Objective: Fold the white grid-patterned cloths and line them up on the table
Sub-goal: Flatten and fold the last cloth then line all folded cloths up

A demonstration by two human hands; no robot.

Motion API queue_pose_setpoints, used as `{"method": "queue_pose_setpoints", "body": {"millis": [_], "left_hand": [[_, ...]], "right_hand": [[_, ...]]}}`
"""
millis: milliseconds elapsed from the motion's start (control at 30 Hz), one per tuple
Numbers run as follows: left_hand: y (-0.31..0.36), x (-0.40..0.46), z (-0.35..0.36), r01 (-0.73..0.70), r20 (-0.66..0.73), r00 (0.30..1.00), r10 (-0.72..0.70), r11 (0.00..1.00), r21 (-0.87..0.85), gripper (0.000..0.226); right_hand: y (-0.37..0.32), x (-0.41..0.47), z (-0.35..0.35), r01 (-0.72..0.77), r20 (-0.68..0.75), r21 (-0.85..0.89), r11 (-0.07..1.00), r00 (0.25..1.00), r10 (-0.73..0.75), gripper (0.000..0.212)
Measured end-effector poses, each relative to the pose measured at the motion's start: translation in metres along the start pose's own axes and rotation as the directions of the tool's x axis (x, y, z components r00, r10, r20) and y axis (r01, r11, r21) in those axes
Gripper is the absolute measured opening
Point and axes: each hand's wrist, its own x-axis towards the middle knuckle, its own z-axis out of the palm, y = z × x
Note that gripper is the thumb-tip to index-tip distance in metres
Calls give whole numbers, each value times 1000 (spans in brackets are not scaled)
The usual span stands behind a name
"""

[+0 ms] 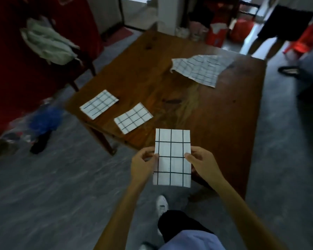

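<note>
A folded white grid-patterned cloth [172,157] is held up in the air over the near corner of the brown wooden table [179,98]. My left hand [143,164] pinches its left edge and my right hand [201,162] pinches its right edge. Two folded grid cloths lie side by side near the table's left edge, one further left [98,104] and one closer to me [133,117]. An unfolded, rumpled grid cloth [199,69] lies at the far right of the table.
A chair with a pale green garment [47,44] stands left of the table by a red wall. Another person's legs [264,44] are beyond the table's far right corner. Red bags [217,35] sit on the floor behind. My own leg and white shoe [162,204] are below.
</note>
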Motion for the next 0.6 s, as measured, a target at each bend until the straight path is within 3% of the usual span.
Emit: {"method": "queue_pose_setpoints", "body": {"millis": [200, 367, 500, 600], "left_hand": [[-4, 80, 42, -28, 205, 979, 0, 991, 130, 16], [-10, 144, 73, 10, 328, 939, -104, 961, 276, 22], [-15, 173, 85, 44, 348, 921, -175, 934, 355, 25], [-21, 185, 87, 47, 325, 924, -200, 905, 423, 30]], "right_hand": [[36, 54, -3, -110, -177, 124, 986, 975, 131, 19], [60, 106, -2, -215, -279, 173, 961, 925, 257, 30], [67, 138, -1, -299, -283, 94, 950, 906, 314, 30], [72, 150, 3, -392, -313, -73, 917, 882, 352, 37]]}}
